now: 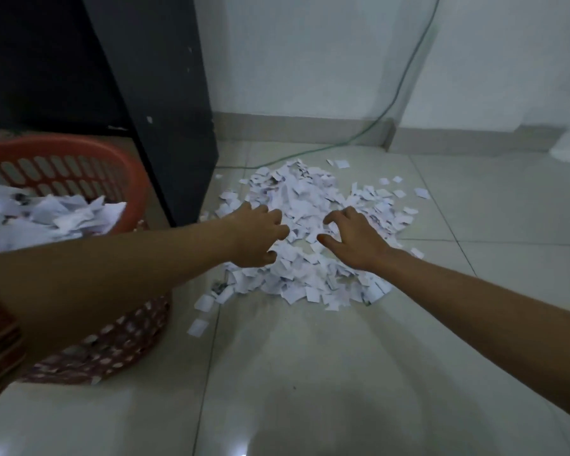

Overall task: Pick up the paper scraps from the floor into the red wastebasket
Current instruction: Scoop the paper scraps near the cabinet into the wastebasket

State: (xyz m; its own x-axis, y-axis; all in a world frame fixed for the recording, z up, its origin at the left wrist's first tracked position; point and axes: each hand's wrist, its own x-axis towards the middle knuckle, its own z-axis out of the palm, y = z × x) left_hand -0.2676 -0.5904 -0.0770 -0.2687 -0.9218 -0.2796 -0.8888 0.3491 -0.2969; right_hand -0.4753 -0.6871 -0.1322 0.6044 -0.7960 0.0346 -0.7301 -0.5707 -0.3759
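On floor [310, 373], scrap pile [305, 195] runs near-to-far; wastebasket [79, 149] upright, mouth up.

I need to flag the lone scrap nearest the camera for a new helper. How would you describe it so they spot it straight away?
Start at the red wastebasket on the left, beside the dark cabinet. Just right of the basket's lower side, on the bare tile, lies a single white scrap. It sits alone, nearer the camera than the main pile and every other stray.

Looks like a plain room in a home or small office: glossy pale floor tiles [310, 373], white walls [310, 54], a black cabinet [158, 93], green cable [405, 90] along the skirting.
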